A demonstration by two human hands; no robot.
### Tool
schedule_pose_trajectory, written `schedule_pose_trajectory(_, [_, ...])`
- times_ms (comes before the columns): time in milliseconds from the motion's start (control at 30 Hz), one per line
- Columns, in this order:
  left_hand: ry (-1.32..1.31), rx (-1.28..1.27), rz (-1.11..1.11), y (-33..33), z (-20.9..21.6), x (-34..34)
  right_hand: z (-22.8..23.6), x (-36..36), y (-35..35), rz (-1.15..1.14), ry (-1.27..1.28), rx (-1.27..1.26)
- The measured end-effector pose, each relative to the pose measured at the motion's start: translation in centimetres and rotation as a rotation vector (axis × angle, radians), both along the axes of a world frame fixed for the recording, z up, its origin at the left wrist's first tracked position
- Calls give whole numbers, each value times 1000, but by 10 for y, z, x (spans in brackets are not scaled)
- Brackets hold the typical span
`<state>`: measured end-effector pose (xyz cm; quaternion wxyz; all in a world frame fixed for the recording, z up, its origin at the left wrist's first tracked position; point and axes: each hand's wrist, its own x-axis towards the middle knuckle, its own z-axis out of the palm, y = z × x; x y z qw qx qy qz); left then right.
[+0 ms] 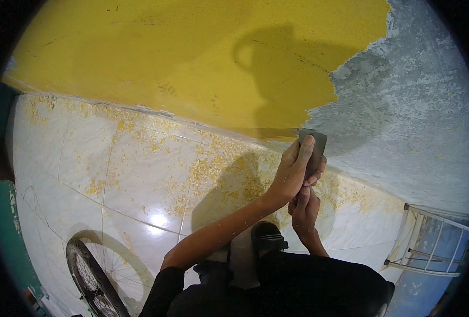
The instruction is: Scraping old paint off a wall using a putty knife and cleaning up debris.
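Note:
A flat, dark grey scraper [317,148] meets the lower part of the wall, at the border between yellow paint [202,58] and bare grey plaster [403,100]. My left hand [293,168] is closed round the scraper, its thumb stretched along the face of the blade. Just below, my right hand [304,212] is wrapped round the scraper's lower end, where the fingers hide the handle. Yellow and whitish paint flakes [208,169] lie scattered over the floor along the wall's foot.
Pale, glossy tiles [139,206] cover the floor. At lower left stands a bicycle wheel [94,280]. A white metal rack [430,245] is by the wall at right. My sandalled foot [268,236] is close below my hands. A green surface [7,232] borders the far left.

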<state>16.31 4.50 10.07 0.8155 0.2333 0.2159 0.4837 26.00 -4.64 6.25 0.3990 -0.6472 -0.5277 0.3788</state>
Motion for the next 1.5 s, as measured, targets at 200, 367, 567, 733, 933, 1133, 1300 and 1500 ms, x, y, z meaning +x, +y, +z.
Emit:
schedule_pose_trajectory(200, [-44,-51,-23,-2,-4,2,-1,3,-4,-19,-43,-30])
schedule_pose_trajectory(367, [-52,-59,-26,-2,0,2,3,5,-2,-20,-69,-35])
schedule_pose_trajectory(567, [-40,-58,-13,-4,1,1,4,5,-2,-24,-98,-43])
schedule_pose_trajectory(733, [-34,-45,-17,-4,4,1,9,7,-3,-49,-81,-115])
schedule_pose_trajectory(933, [-37,-38,19,-4,5,4,11,5,-4,-59,-43,-105])
schedule_pose_trajectory(1133, [-18,3,23,-1,9,0,6,1,0,-21,-48,-5])
schedule_pose_trajectory(1300, [-46,-41,24,-2,5,0,6,1,0,-14,-65,-5])
schedule_pose_trajectory(1500, [-56,-51,3,-1,3,1,4,0,-1,-40,-96,-14])
